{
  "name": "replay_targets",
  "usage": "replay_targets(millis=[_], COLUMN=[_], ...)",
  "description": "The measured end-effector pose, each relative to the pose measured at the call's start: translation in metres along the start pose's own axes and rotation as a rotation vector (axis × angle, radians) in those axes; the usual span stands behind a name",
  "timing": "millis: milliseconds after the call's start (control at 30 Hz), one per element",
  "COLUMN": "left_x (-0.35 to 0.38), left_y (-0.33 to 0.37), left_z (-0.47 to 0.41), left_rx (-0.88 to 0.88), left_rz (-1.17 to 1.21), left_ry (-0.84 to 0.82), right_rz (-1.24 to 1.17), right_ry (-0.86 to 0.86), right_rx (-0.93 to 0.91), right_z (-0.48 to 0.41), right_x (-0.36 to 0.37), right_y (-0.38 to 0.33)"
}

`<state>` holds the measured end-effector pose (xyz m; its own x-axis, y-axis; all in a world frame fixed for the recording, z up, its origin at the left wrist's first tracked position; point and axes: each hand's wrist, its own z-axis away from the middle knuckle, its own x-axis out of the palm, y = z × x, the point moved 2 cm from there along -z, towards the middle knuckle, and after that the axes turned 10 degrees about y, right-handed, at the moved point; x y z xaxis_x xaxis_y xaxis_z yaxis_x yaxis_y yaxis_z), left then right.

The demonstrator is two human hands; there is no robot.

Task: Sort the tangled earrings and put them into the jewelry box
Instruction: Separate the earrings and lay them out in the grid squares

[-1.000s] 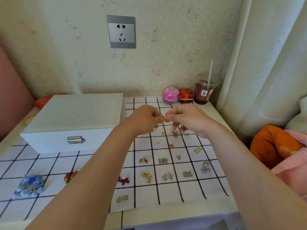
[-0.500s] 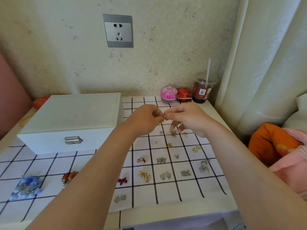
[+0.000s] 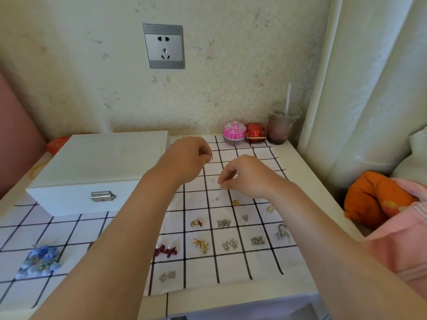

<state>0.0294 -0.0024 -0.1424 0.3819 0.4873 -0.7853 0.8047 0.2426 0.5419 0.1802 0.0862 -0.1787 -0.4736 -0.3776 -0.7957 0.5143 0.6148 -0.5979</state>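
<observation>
Left hand [image 3: 189, 159] pinches a small earring [image 3: 211, 158]; right hand [image 3: 246, 176] pinched, contents I cannot tell. Step: separating a pair, I judge. Jewelry box [image 3: 99, 167], far left, closed; next, set pieces down.

The left hand [image 3: 187, 158] has its fingertips turned away from the camera. A thin wire piece [image 3: 211, 158] shows at them, too small to identify. On the right hand [image 3: 245, 174], thumb and forefinger meet, but whether anything lies between them cannot be told.

The jewelry box [image 3: 99, 162] has its lid down, so the interior is hidden; its near right corner is behind the left forearm. A red item [image 3: 90, 245] on the checked cloth [image 3: 233, 271] is mostly covered by that forearm. An orange-red object [image 3: 57, 144] behind the box is only partly visible. The earrings [image 3: 228, 244] on the cloth are too small to make out in detail.
</observation>
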Motion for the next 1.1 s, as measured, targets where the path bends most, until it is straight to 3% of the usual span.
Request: replay_targets(millis=[200,333,500,733,867,967,1100], left_x=[-0.001,0.001,0.003,0.010,0.010,0.011,0.019], left_y=[-0.001,-0.006,-0.009,-0.004,-0.002,0.000,-0.001], left_z=[-0.002,0.000,-0.002,-0.001,0.000,0.003,0.012], left_rx=[0.000,0.011,0.018,0.021,0.008,-0.008,-0.042], left_rz=[0.030,0.011,0.006,-0.007,-0.023,-0.044,-0.109], left_ry=[0.023,0.008,-0.012,-0.017,-0.035,-0.134,-0.314], right_rz=[0.213,0.210,0.096,0.190,0.057,-0.024,-0.062], right_ry=[0.191,0.116,0.192,0.006,0.112,0.195,0.169], right_rx=[-0.065,-0.059,-0.001,0.022,0.028,0.043,0.048], right_z=[-0.005,-0.011,-0.017,-0.009,-0.012,-0.011,-0.004], right_x=[0.018,0.024,-0.002,0.004,-0.010,-0.023,-0.026], right_y=[-0.013,-0.012,-0.005,0.003,0.010,0.020,0.029])
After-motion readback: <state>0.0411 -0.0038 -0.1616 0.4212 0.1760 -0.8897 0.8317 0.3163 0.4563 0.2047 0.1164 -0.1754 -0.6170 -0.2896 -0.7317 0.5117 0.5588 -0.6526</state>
